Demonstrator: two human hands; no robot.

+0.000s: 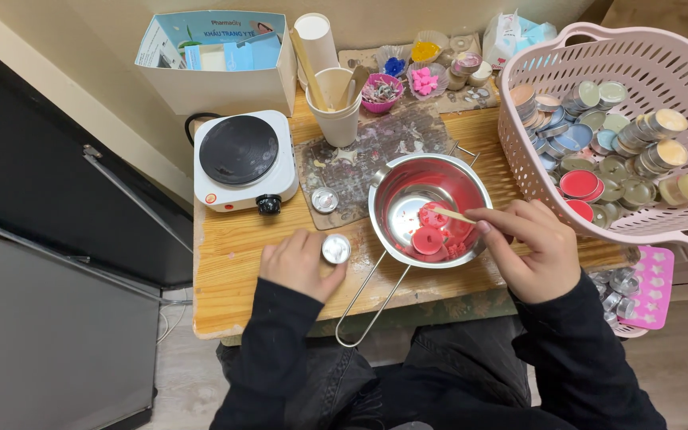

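Note:
My left hand [296, 263] grips a small empty metal tealight cup [336, 248] on the wooden table [224, 263], just left of a steel melting pot [392, 199]. My right hand [531, 243] holds a thin wooden stick [455, 215] whose tip reaches into the pot. Inside the pot lie red wax discs and broken pink wax pieces [431, 235]. The pot's long wire handle [368, 306] points toward me.
A white electric hot plate [242, 159] stands at the left. A pink basket [678, 87] full of tealights is at the right. Paper cups with sticks [336, 99], small bowls of coloured bits [416, 76] and a cardboard box [216, 60] sit behind. A pink mould [654, 287] lies lower right.

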